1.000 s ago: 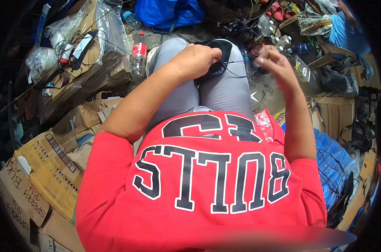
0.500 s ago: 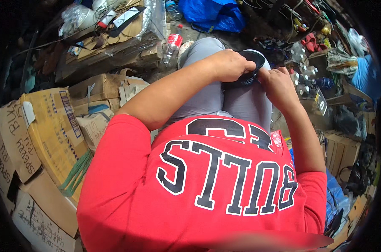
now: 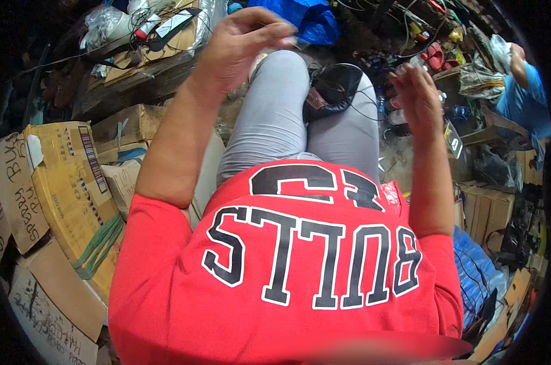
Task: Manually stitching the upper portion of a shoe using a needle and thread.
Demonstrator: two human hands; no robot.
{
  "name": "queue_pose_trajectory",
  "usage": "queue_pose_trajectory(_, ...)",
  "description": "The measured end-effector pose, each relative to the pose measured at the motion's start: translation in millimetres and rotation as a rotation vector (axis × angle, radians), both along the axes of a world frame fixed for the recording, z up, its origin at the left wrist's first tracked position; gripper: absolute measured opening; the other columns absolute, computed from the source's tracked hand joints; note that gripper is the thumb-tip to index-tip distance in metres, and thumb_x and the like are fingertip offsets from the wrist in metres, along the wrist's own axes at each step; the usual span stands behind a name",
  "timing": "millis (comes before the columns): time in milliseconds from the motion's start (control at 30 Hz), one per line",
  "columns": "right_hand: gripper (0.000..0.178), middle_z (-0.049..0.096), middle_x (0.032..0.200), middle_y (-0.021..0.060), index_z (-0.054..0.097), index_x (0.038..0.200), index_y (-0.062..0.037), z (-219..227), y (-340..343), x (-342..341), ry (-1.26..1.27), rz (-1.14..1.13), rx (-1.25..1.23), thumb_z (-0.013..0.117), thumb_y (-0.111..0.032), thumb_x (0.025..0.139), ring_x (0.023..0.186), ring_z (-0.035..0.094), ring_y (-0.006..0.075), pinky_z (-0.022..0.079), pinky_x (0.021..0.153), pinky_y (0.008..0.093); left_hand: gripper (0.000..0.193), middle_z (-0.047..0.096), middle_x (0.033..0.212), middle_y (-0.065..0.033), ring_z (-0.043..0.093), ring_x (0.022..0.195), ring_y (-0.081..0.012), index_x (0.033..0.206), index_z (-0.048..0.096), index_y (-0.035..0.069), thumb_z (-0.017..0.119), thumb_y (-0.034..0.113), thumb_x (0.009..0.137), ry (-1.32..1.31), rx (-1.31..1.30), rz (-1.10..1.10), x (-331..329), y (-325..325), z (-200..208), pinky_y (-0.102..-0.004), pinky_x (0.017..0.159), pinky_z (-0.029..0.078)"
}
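Across my right thigh lies a black shoe-like piece (image 3: 342,85) with a dark opening; its exact kind is hard to tell. A thin dark thread (image 3: 363,108) loops off its right side. Neither hand touches the piece. My left hand (image 3: 242,45) is raised beyond and left of my left knee, thumb and fingers pinched together; whatever is between the tips is too small to make out. To the right of my right knee hovers my right hand (image 3: 418,97), fingers bent and smeared by motion, so its grip does not show.
Cardboard boxes (image 3: 65,194) stand at my left, with a green strap (image 3: 99,246) over one. A low wooden platform (image 3: 99,97) holds plastic and cardboard. Blue plastic (image 3: 303,21) lies ahead. At far right is another person's arm (image 3: 519,64) beside blue cloth (image 3: 525,103).
Both hands have let go of the black piece, which now rests on my right thigh. My left hand swung up and left, my right hand outward to the right. Another person's arm appeared at right.
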State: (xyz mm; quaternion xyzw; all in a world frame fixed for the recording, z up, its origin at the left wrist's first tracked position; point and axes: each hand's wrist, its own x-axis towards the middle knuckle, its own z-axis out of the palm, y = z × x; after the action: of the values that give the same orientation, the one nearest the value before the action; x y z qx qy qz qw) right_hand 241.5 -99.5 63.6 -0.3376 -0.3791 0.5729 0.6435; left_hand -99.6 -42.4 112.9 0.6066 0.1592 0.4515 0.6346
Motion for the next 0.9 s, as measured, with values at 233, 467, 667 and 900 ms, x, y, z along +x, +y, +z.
queue_pose_trajectory(233, 0.023, 0.050, 0.070, 0.0002, 0.054, 0.091, -0.0068, 28.2, -33.7, -66.6, -0.280, 0.390, -0.033, 0.050, -0.029, 0.095, 0.065, 0.044, 0.0074, 0.035, 0.057, 0.0215, 0.025, 0.059, 0.089, -0.0086, 0.061, 0.099, -0.0238, 0.089, 0.061, 0.003, 0.055, 0.027, 0.090, 0.123, 0.231, -0.252, 42.3, -55.4, 1.4, -0.0332, 0.084, 0.048)
queue_pose_trajectory(467, 0.017, 0.059, 0.081, 0.0007, 0.062, 0.100, -0.0039, 9.0, -55.8, -55.8, -0.977, 0.358, -0.038, 0.060, -0.017, 0.088, 0.068, 0.049, 0.0081, 0.041, 0.060, 0.0241, 0.030, 0.059, 0.074, -0.0061, 0.057, 0.071, -0.0192, 0.084, 0.054, 0.002, 0.049, 0.030, 0.095, 0.233, -0.251, -0.439, 31.0, -58.0, -11.3, -0.0321, 0.072, 0.045)
queue_pose_trajectory(667, 0.031, 0.066, 0.099, 0.0103, 0.059, 0.114, -0.0078, -30.0, -105.0, 130.2, -1.393, -0.075, -0.456, 0.053, -0.003, 0.085, 0.090, 0.062, 0.0152, 0.046, 0.080, 0.0264, 0.018, 0.065, 0.082, -0.0102, 0.060, 0.071, -0.0189, 0.085, 0.066, 0.001, 0.070, 0.016, 0.075, 1.156, 0.703, 0.615, -122.6, 5.5, 24.5, -0.0309, 0.065, 0.047)
queue_pose_trajectory(900, 0.039, 0.066, 0.081, 0.0106, 0.057, 0.122, -0.0173, -49.6, -209.1, 302.5, -1.897, -0.425, -1.142, 0.061, -0.025, 0.083, 0.073, 0.063, 0.0173, 0.048, 0.070, 0.0298, 0.030, 0.067, 0.088, -0.0135, 0.064, 0.083, -0.0299, 0.097, 0.068, 0.011, 0.064, 0.034, 0.078, 1.579, 0.260, 1.458, -220.1, 4.6, 50.2, -0.0363, 0.076, 0.048)
